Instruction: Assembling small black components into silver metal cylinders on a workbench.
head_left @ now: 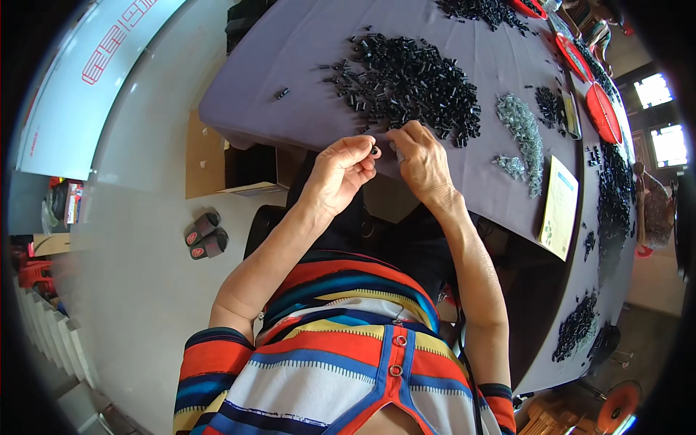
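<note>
My left hand (341, 170) pinches a small black cylindrical piece (375, 150) between thumb and fingertips, just off the table's near edge. Close beside it, my right hand (425, 163) is closed with its fingertips pointing down and left. Something pale or clear shows by those fingertips, too small to name. Beyond both hands a large heap of short black tube-like pieces (417, 76) lies on the grey-purple tablecloth (254, 72). To the right lies a strip of small clear pieces (523, 130), with a smaller clump (510, 167) beside it.
A yellow booklet (559, 206) lies at the table's edge on the right. Red trays (603, 112) and more black heaps (614, 196) line the far right. Below the table's left corner stands an open cardboard box (206, 156); slippers (206, 235) lie on the floor.
</note>
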The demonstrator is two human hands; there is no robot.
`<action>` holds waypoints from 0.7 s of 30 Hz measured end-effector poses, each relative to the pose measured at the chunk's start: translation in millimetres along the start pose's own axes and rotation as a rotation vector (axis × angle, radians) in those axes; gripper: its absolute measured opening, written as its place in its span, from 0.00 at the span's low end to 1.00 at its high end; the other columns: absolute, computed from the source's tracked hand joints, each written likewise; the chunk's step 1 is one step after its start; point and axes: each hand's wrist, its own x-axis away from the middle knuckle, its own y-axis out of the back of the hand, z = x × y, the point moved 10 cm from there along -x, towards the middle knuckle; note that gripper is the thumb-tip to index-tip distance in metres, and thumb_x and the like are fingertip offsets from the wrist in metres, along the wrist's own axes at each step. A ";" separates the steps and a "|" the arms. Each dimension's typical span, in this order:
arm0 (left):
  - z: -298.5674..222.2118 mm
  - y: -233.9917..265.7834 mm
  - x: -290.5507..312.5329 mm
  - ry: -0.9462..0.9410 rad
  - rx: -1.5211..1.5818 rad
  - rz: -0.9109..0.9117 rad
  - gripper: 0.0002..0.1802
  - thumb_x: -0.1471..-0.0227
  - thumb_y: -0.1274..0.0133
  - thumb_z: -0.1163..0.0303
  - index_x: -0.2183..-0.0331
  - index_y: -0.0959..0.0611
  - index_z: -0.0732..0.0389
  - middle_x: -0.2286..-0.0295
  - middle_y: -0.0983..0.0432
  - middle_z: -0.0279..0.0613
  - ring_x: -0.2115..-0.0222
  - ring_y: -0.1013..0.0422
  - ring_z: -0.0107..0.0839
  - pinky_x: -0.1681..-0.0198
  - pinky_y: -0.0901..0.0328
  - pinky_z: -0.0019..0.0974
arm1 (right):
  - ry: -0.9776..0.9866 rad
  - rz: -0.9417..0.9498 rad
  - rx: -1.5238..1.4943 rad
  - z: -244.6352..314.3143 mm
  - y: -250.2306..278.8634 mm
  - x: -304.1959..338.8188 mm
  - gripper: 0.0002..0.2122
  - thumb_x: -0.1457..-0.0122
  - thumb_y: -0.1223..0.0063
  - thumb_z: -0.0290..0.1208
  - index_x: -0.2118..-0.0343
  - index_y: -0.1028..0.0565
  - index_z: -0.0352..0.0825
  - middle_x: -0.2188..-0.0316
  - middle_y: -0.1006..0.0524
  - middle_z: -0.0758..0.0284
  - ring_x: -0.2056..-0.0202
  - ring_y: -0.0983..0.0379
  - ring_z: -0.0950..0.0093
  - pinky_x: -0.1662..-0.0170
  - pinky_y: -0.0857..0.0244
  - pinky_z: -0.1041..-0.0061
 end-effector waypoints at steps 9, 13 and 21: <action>7.7 -8.2 1.8 -0.003 -0.005 0.000 0.06 0.48 0.46 0.74 0.65 0.19 0.62 0.71 0.25 0.39 0.75 0.33 0.22 0.66 0.35 0.27 | -0.155 0.051 0.038 -20.4 0.6 13.0 0.07 0.51 0.53 0.19 0.68 0.31 0.34 0.71 0.30 0.60 0.68 0.29 0.61 0.66 0.33 0.64; 14.2 -19.7 -1.1 0.007 -0.024 -0.002 0.06 0.49 0.46 0.76 0.66 0.19 0.61 0.72 0.23 0.39 0.77 0.32 0.22 0.68 0.33 0.26 | -0.191 -0.187 -0.170 -27.0 29.9 28.5 0.11 0.54 0.50 0.13 0.66 0.28 0.32 0.72 0.25 0.62 0.70 0.26 0.65 0.67 0.32 0.69; 27.4 -44.2 -5.7 -0.022 -0.045 0.073 0.08 0.48 0.48 0.79 0.64 0.20 0.63 0.68 0.24 0.43 0.74 0.31 0.23 0.67 0.33 0.25 | -0.556 -0.376 -0.762 -33.1 53.8 71.6 0.09 0.52 0.45 0.13 0.67 0.25 0.31 0.74 0.23 0.69 0.72 0.27 0.82 0.67 0.33 0.81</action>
